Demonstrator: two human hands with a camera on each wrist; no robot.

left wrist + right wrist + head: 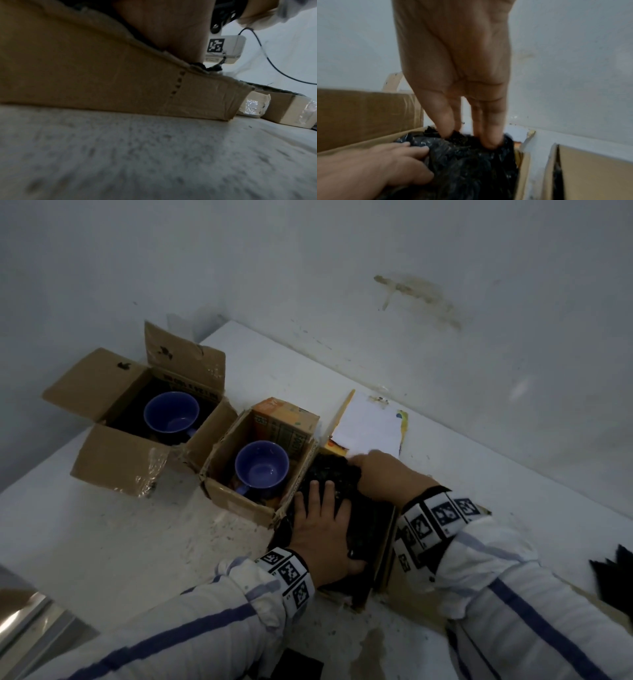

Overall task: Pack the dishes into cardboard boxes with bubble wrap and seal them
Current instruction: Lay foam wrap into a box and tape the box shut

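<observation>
The nearest cardboard box (385,546) is filled with crumpled black bubble wrap (363,518). My left hand (318,518) lies flat on the wrap and presses it down with straight fingers. My right hand (380,474) reaches over the far end, its straight fingers (488,121) dug into the wrap (471,169). Whatever is under the wrap is hidden. Two more open boxes stand to the left: the middle box (239,501) holds a blue mug (262,467), and the far-left box (116,460) holds another blue mug (171,412). The left wrist view shows only the near box's side (85,74).
An orange carton (284,422) stands inside the middle box. White papers (370,426) lie against the wall behind the near box. A dark object (613,573) shows at the right edge. The speckled white table (137,542) extends in front of the boxes.
</observation>
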